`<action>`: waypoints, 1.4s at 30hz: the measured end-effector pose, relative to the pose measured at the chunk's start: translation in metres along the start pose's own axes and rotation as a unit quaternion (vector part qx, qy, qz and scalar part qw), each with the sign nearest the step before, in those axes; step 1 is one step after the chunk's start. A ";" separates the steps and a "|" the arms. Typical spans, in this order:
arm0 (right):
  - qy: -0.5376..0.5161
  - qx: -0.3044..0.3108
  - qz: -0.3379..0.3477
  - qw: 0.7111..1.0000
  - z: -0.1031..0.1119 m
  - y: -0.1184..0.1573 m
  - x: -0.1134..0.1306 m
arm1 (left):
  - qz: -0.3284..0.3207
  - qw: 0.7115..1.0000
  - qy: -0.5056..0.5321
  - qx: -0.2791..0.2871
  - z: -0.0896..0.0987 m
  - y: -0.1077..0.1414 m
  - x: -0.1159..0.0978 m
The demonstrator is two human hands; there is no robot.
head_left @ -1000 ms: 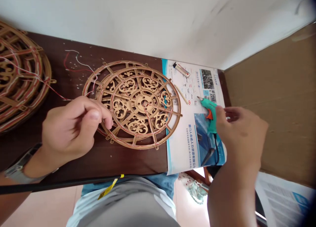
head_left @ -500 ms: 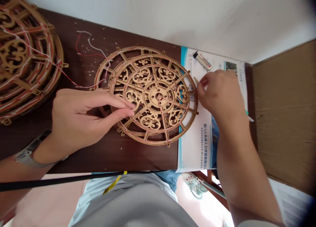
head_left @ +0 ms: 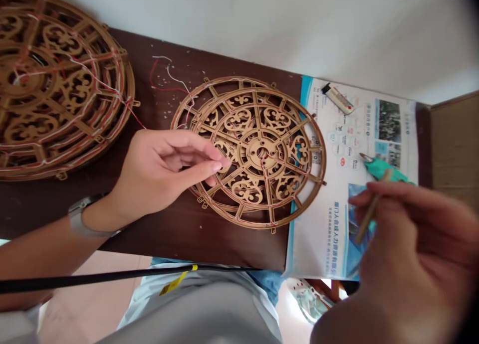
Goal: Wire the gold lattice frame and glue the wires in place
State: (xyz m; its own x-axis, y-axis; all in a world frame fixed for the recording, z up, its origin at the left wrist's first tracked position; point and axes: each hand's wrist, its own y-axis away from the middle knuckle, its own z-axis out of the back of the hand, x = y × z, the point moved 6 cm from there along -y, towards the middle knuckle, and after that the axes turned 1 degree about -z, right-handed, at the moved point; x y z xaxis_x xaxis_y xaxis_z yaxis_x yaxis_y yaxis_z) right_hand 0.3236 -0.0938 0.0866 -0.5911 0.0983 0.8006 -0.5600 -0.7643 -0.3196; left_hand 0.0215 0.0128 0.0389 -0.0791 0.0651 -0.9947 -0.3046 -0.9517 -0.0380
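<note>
The left hand (head_left: 160, 174) is hovering over the left part of the round, openwork, light-brown wheel-shaped frame (head_left: 254, 155), its thumb and index fingertips lying close together; whether they are pinching anything cannot be told. The frame is lying on similar round frames at the middle of the dark-brown table (head_left: 239, 244), its right edge overlapping the white-and-blue printed sheet (head_left: 316, 229). Thin red and white wires (head_left: 177, 80) are trailing from the far left side of these frames.

The right hand (head_left: 419, 244), partly blurred, is gripping the thin, light-brown stick (head_left: 374, 204) between thumb and fingers at the right. Just beyond it, the green glue gun (head_left: 385, 170) is lying on the sheet, its metal nozzle pointing far left. The white cylinder with a black end (head_left: 340, 99) is resting at the far side of the sheet. A taller stack of brown openwork frames (head_left: 75, 87) is occupying the far left
</note>
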 end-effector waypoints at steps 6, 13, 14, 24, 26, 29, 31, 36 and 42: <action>-0.102 0.046 -0.005 0.994 -0.018 0.059 -0.008 | 0.019 0.999 0.043 0.010 -0.006 0.002 0.003; -0.085 0.073 0.118 0.987 -0.028 0.076 -0.008 | -0.026 0.998 0.052 0.020 -0.005 0.001 -0.002; -0.084 0.073 0.145 0.983 -0.031 0.077 -0.004 | -0.025 0.998 0.049 0.022 -0.006 0.000 -0.002; -0.061 0.071 0.128 0.987 -0.040 0.093 0.001 | -0.045 0.997 0.048 0.036 -0.005 0.000 0.003; -0.069 0.083 0.144 0.984 -0.044 0.093 0.006 | -0.049 0.997 0.043 0.036 -0.004 0.001 0.004; -0.089 0.111 0.138 0.980 -0.049 0.091 0.009 | -0.044 0.998 0.025 0.038 -0.005 0.003 0.002; -0.092 0.131 0.117 0.980 -0.052 0.090 0.007 | -0.023 0.999 -0.004 0.038 -0.006 0.004 0.000; -0.084 0.153 0.061 0.983 -0.052 0.093 -0.001 | 0.015 0.998 -0.045 0.028 -0.010 0.008 -0.006; -0.065 0.148 0.093 0.982 -0.054 0.089 0.003 | 0.013 0.996 -0.078 0.035 -0.012 0.008 -0.009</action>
State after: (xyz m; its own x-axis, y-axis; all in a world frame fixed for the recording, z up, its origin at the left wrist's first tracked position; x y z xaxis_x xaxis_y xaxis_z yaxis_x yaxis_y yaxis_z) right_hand 0.2405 -0.1268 0.0331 -0.5771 -0.1277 0.8066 -0.2444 -0.9154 -0.3198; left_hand 0.0313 0.0011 0.0467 -0.2330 0.0927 -0.9680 -0.3648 -0.9311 -0.0014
